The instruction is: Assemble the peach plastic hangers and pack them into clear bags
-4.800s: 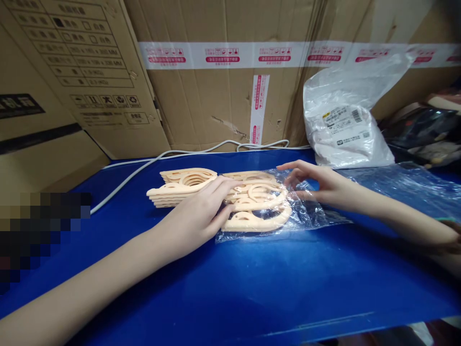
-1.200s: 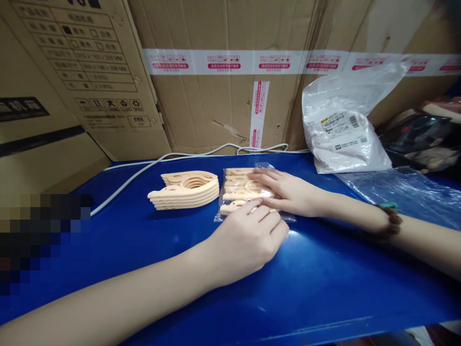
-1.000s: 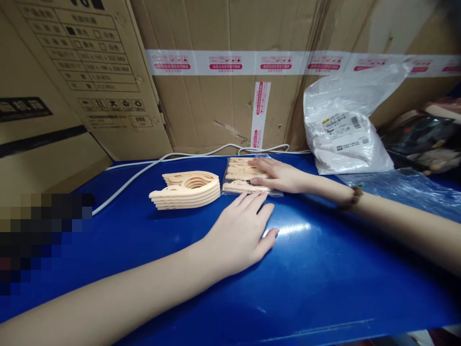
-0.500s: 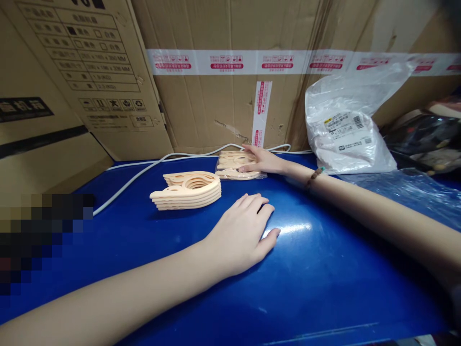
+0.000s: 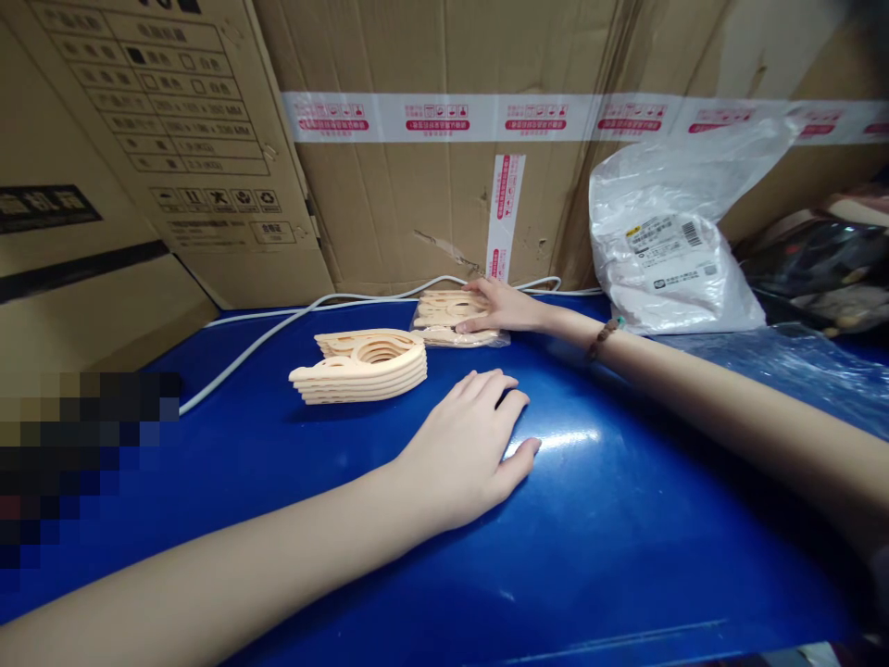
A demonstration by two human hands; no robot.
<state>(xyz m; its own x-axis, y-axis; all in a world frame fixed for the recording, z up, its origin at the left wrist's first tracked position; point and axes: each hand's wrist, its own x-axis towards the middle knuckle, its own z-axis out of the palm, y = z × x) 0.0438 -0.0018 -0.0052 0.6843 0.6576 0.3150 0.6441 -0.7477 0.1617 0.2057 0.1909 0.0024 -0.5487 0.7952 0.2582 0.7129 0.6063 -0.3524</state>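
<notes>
My left hand (image 5: pixel 462 454) lies palm down on the blue tabletop, fingers loosely spread, with nothing in it. Beyond it and to the left is a neat stack of beige plastic folding hangers (image 5: pixel 365 371), folded up and lying flat. Farther back, my right hand (image 5: pixel 504 306) reaches over a clear-bagged pack of similar beige folding hangers (image 5: pixel 444 315). Its thumb is on the near side and its fingers are on the far side, gripping the pack. The hand covers the pack's right part. A beaded bracelet (image 5: pixel 604 338) circles the right wrist.
Cardboard boxes (image 5: pixel 417 204) wall off the back and left of the blue table (image 5: pixel 625 547). A white cable (image 5: pixel 256 343) runs along the back. At the right stand a white plastic mailer (image 5: pixel 667 250) and clear plastic film (image 5: pixel 792 366).
My right hand and the bagged hanger pack have shifted slightly to the left, closer to the loose stack. The left hand and the stack stay in place.
</notes>
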